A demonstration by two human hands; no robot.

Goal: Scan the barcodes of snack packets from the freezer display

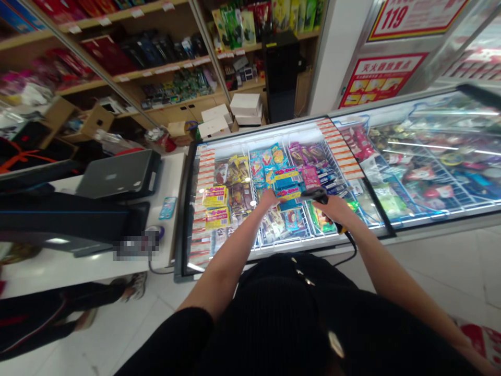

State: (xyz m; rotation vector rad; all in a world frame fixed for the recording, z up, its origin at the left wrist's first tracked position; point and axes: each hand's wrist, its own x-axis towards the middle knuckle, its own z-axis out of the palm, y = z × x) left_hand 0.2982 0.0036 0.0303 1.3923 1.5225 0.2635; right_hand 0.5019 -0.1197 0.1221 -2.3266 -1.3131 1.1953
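I stand at an open chest freezer [183, 209] filled with wrapped ice creams in wire baskets. My left hand [269, 199] reaches into the middle basket and closes on a blue and yellow ice cream packet [288, 194]. My right hand [332, 208] grips a black handheld barcode scanner [318, 196], its head pointing left at that packet. The scanner's black cable [349, 245] hangs down over the freezer's front edge.
A white counter [78, 266] on the left carries a closed laptop [117, 175] and a black screen. Another person's legs and shoe [135, 284] show at the lower left. Shelves of goods line the back wall. A second glass-covered freezer [438, 162] stands to the right.
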